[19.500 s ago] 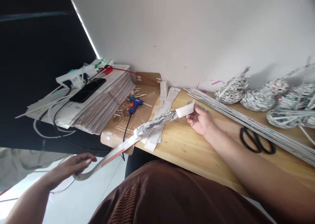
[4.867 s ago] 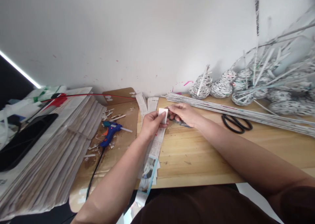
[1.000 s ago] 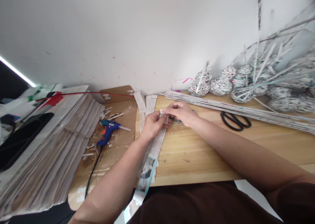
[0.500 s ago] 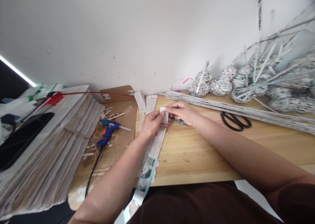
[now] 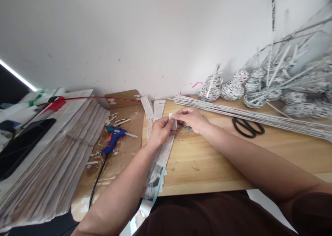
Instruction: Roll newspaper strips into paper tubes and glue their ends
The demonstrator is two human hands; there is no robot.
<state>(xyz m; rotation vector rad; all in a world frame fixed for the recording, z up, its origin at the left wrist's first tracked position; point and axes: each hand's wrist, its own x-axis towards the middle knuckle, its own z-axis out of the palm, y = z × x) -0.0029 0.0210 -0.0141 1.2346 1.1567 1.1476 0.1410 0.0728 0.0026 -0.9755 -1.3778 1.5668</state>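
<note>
My left hand [image 5: 161, 129] is closed on the end of a newspaper strip [image 5: 173, 125], with the thumb on its left edge. The fingers and thumb of my right hand [image 5: 190, 119] pinch the top of the same strip, so both hands meet on it. Below my left hand, long newspaper strips [image 5: 164, 156] lie in a loose pile, one hanging over the table's front edge. A small dark grey object [image 5: 184, 126] lies partly hidden under my right hand; its kind I cannot make out.
Black-handled scissors [image 5: 248, 127] and long rolled paper sticks [image 5: 223, 108] lie to the right. Woven paper gourd shapes [image 5: 210, 85] stand along the wall. On the left are a blue glue gun [image 5: 114, 139] on stained cardboard [image 5: 129, 149] and a tall newspaper stack [image 5: 59, 160] bearing a black phone [image 5: 26, 146].
The top corner of the strip has tilted over under my right fingers, which have shifted slightly left. The rest looks the same.
</note>
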